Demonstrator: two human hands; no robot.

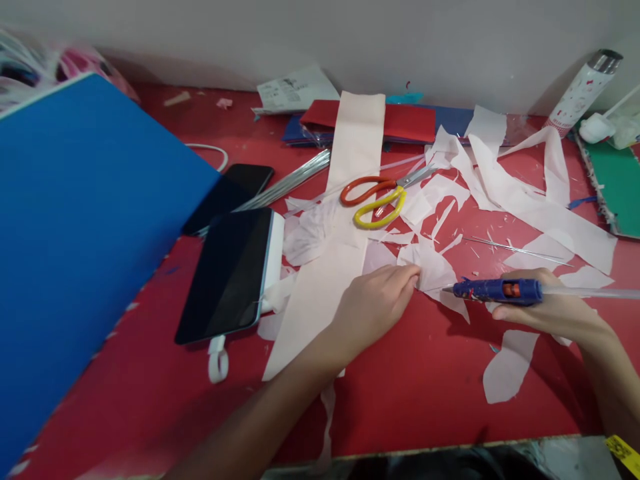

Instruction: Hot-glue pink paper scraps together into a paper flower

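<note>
1. I see the pale cut piece (433,265) on the tabletop (415,393), between the left hand (377,293) and right hand (543,307).
2. My main worry is a burn: the glue gun (487,291) points its tip at the piece, near the left fingertips, so a slip by either hand could bring hot metal onto skin.
3. The thin sheet could pucker or stick to the tabletop if glue spreads too freely.
4. Loose scraps (443,220) lie just beyond; a stray glue thread could catch one.
5. The left hand is palm down, fingers bunched, pinching the piece's left edge.
6. The right hand wraps the gun, nozzle leftward; I cannot tell whether its trigger is pressed.
</note>
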